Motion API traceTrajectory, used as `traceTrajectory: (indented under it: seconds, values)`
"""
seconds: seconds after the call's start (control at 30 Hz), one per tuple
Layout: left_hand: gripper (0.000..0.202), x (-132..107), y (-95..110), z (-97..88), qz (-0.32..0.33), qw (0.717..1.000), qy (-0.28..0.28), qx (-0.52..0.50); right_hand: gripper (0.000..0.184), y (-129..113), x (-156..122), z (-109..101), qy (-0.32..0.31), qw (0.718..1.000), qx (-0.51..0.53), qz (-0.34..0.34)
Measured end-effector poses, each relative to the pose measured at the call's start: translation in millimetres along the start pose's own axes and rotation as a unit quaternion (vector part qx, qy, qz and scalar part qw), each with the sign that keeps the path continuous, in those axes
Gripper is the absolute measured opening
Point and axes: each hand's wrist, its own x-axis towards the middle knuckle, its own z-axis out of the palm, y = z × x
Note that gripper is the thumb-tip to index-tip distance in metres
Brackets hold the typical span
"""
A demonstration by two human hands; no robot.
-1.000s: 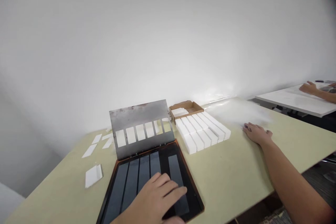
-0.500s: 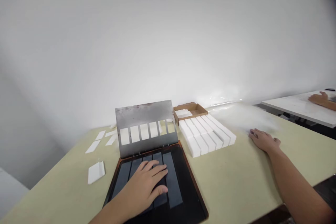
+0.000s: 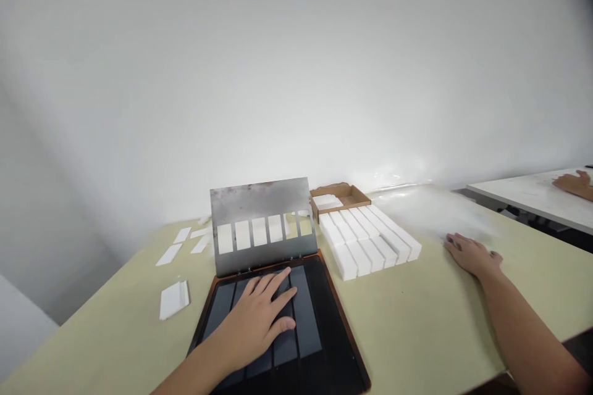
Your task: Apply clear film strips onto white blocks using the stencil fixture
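Fingers [image 3: 271,285] of the left hand [image 3: 252,321] lie flat and spread apart, clamped on nothing, on dark grey panels [image 3: 306,315] inside a black tray with a brown rim [image 3: 345,319]. I judge that the flat palm is there to press these panels down. Behind them, a grey steel plate with rectangular windows [image 3: 259,203] stands raised, so I think the tray is kept open for the hand. The right hand [image 3: 472,254] rests open on the pale yellow table [image 3: 417,321], near rows of white rectangular blocks [image 3: 365,241] and a shallow cardboard tray [image 3: 356,200]. Thin white strips [image 3: 173,299] lie further left. Another person's hand [image 3: 573,185] is on a separate white table [image 3: 519,194].
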Motion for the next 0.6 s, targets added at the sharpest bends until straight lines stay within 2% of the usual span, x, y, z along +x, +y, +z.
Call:
traceTrajectory:
  seconds: [0.3, 0.5, 0.6]
  values:
    - [0.053, 2, -5, 0.7, -0.013, 1.0, -0.011, 0.014, 0.049, 3, 4, 4, -0.006, 1.0, 0.005, -0.002]
    - [0.052, 3, -4, 5.7, -0.01, 1.0, 0.001, 0.016, 0.05, 5, 7, 7, -0.005, 1.0, 0.003, -0.002]
    - [0.051, 0, -10, 1.0, -0.008, 1.0, 0.014, 0.016, 0.051, 7, 9, 11, 0.002, 1.0, 0.0, -0.003]
